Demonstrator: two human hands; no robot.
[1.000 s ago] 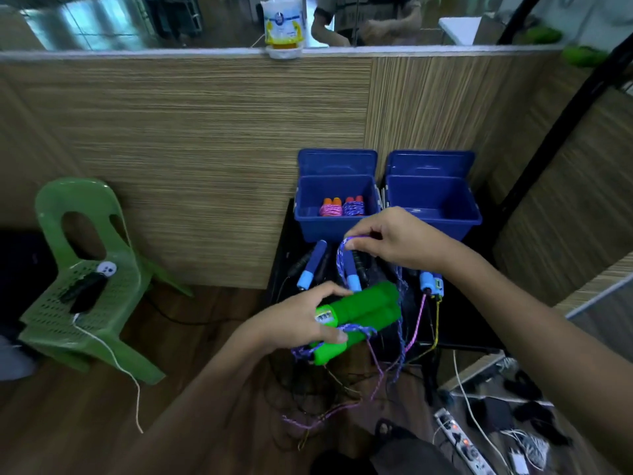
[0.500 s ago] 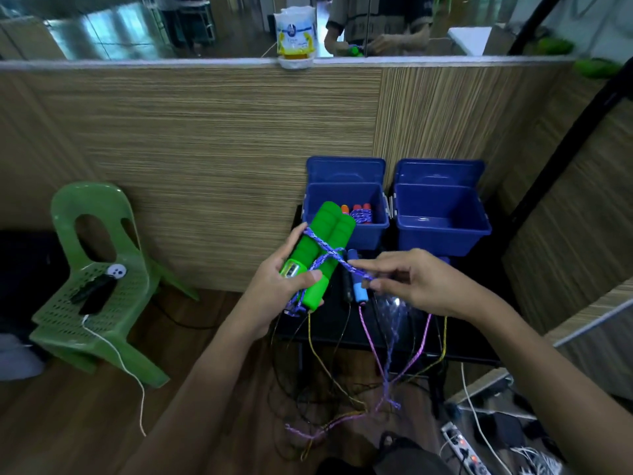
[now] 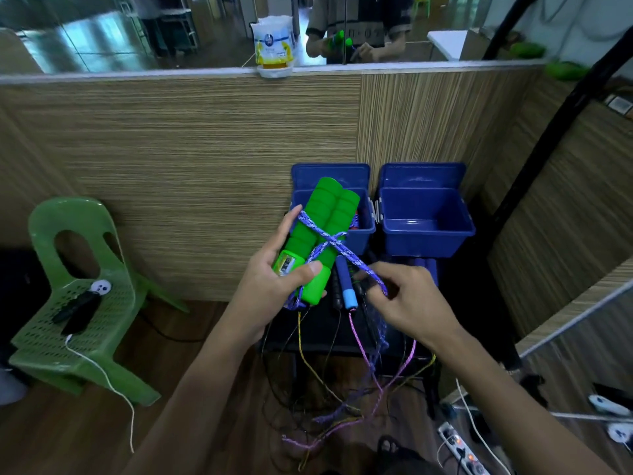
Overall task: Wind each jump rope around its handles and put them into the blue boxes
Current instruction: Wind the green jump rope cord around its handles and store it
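My left hand (image 3: 274, 279) grips two green foam handles (image 3: 322, 231) held side by side, tilted up toward the boxes. A purple braided rope (image 3: 329, 240) crosses over them in an X. My right hand (image 3: 407, 299) pinches that rope just right of the handles, and its loose end hangs down to the floor. Behind stand two open blue boxes: the left box (image 3: 363, 231) holds wound ropes, mostly hidden by the handles; the right box (image 3: 428, 231) shows nothing inside. A blue-handled rope (image 3: 346, 286) lies on the black table (image 3: 308, 334).
More rope ends (image 3: 356, 413) in pink, yellow and black dangle off the table's front in a tangle. A green plastic chair (image 3: 78, 303) with a black device stands at the left. A power strip (image 3: 459, 447) and cables lie on the floor at lower right. A wooden partition rises behind.
The green handles were lifted from low and level to upright in front of the left box. My right hand came down beside them, drawing the purple rope across in a second turn.
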